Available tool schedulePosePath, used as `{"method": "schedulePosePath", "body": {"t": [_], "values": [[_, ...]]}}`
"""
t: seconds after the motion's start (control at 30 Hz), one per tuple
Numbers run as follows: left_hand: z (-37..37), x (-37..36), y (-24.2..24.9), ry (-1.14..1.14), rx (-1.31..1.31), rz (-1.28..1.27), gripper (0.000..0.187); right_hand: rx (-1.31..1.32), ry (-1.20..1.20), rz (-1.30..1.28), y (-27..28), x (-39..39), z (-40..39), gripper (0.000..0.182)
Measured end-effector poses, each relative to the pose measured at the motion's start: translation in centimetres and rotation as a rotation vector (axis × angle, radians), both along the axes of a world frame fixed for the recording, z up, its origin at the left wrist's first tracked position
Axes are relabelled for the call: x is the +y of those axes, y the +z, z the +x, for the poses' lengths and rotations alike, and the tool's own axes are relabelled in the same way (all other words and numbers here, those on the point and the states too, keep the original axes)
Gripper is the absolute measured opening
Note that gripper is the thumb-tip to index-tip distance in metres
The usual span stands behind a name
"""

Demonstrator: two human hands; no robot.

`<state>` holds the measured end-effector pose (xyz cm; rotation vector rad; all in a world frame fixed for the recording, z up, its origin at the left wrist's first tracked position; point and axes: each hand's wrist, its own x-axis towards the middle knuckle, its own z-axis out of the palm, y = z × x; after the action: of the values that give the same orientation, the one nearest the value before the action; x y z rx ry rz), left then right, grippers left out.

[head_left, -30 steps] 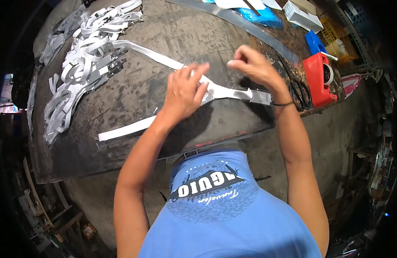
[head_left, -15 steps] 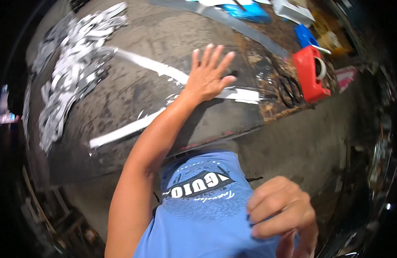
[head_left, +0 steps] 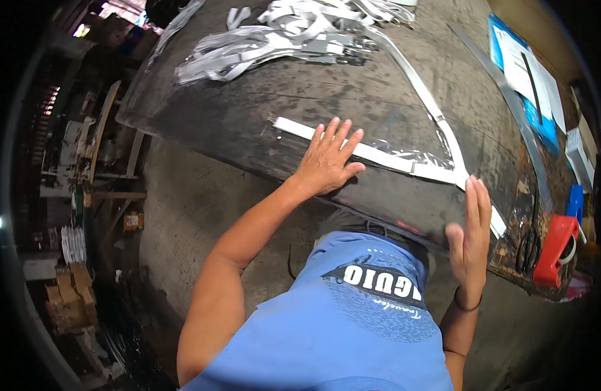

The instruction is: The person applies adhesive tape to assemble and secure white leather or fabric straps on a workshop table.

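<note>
My left hand (head_left: 329,158) lies flat with its fingers spread, the fingertips over a long white strap (head_left: 385,158) on the dark worktable (head_left: 326,94). My right hand (head_left: 472,231) has straight fingers and the thumb held apart. Its fingertips are at the spot where this strap meets a second white strap (head_left: 417,85), which slants back toward the pile. Past my right fingers the strap end (head_left: 499,223) sticks out near the table's front edge. Bits of clear, shiny film (head_left: 434,158) lie between the two straps. Neither hand grips anything.
A heap of white and grey straps (head_left: 268,47) covers the table's back. On the right are black scissors (head_left: 528,249), a red tape dispenser (head_left: 556,251), a long grey flat strip (head_left: 509,88) and a blue packet (head_left: 540,124). Cardboard boxes (head_left: 69,300) stand low at left.
My view has turned left. My left hand has moved along to the strap's left part, and my right hand has come up from near my body to the strap junction, its curled fingers now straightened.
</note>
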<state>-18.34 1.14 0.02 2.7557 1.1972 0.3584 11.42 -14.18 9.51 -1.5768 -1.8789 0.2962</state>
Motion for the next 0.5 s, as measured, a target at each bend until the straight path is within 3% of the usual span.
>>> {"method": "schedulePosePath", "body": {"t": [0.07, 0.13, 0.2, 0.27, 0.33, 0.4, 0.43, 0.5], "values": [[-2.3, 0.5, -0.9, 0.089, 0.091, 0.027, 0.070, -0.091, -0.069, -0.059, -5.6, 1.5, 1.1, 0.071], [-3.2, 0.6, -0.7, 0.126, 0.102, 0.012, 0.070, -0.515, -0.211, -0.264, -8.9, 1.7, 2.2, 0.075], [-3.0, 0.9, 0.1, 0.140, 0.130, -0.034, 0.067, -0.490, -0.229, -0.273, -9.4, 1.6, 2.1, 0.074], [-3.0, 0.9, 1.1, 0.117, 0.039, -0.017, 0.065, -0.308, -0.196, -0.350, -8.5, 1.7, 1.8, 0.069], [-2.5, 0.8, 2.1, 0.160, 0.014, -0.110, 0.067, -0.232, -0.168, 0.017, -7.5, 0.7, 3.0, 0.053], [-4.3, 1.7, -0.6, 0.103, -0.050, 0.070, 0.069, 0.144, -0.286, 0.136, -4.7, -0.9, 4.9, 0.022], [-5.1, 2.3, -2.1, 0.082, -0.087, 0.151, 0.070, 0.244, -0.549, 0.145, -2.7, -2.7, 5.9, 0.011], [-5.3, 2.4, -2.9, 0.081, -0.178, 0.211, 0.071, 0.332, -0.906, 0.354, -0.7, -6.9, 10.8, 0.019]]}}
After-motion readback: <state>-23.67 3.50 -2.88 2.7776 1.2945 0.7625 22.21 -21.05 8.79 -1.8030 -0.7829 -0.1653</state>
